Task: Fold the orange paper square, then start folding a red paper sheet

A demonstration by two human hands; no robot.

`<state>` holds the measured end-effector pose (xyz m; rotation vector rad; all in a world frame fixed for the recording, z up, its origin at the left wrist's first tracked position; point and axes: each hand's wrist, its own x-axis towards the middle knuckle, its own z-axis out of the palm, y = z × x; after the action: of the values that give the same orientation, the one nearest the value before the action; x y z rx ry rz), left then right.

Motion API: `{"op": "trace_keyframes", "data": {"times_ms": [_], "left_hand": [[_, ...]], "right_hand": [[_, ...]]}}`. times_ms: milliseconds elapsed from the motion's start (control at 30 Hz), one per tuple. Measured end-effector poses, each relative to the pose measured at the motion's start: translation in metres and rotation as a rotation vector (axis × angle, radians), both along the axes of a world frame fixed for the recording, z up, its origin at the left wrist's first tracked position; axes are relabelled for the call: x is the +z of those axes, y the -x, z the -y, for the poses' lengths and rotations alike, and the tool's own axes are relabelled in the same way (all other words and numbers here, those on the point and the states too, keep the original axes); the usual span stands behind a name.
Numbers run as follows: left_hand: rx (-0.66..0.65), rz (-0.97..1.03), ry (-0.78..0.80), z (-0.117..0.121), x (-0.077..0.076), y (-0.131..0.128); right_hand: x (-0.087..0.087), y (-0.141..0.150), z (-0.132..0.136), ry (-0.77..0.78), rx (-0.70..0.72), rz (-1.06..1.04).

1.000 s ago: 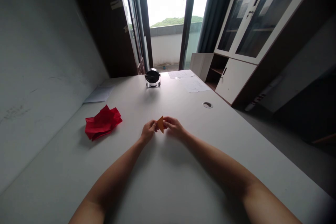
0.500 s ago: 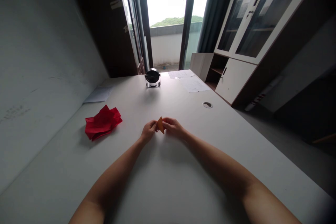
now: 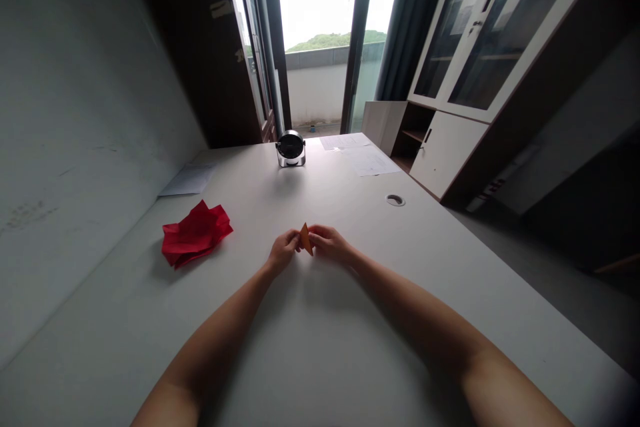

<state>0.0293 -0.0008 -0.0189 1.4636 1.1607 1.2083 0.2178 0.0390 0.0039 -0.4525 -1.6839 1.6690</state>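
A small folded orange paper (image 3: pixel 305 238), triangular and standing on edge, is pinched between both of my hands over the white table (image 3: pixel 320 347). My left hand (image 3: pixel 283 250) grips its left side with closed fingers. My right hand (image 3: pixel 329 244) pinches its right side, fingers curled. Both forearms reach out from the near edge of the table.
A crumpled red paper (image 3: pixel 195 234) lies to the left of my hands. At the far end stand a small black and silver fan (image 3: pixel 291 147) and some white sheets (image 3: pixel 369 161). Another sheet (image 3: pixel 189 179) lies by the left wall. A cable hole (image 3: pixel 395 199) sits at the right. Cabinets stand beyond the right edge.
The orange paper has narrowed slightly between my fingers. My hands have stayed almost in place.
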Motion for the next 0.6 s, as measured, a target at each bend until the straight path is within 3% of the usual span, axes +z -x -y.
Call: {"op": "trace_keyframes", "data": {"times_ms": [600], "left_hand": [[0.007, -0.009, -0.007, 0.0016, 0.0035, -0.0015]], "right_hand": [[0.0006, 0.0002, 0.0019, 0.066, 0.015, -0.028]]}}
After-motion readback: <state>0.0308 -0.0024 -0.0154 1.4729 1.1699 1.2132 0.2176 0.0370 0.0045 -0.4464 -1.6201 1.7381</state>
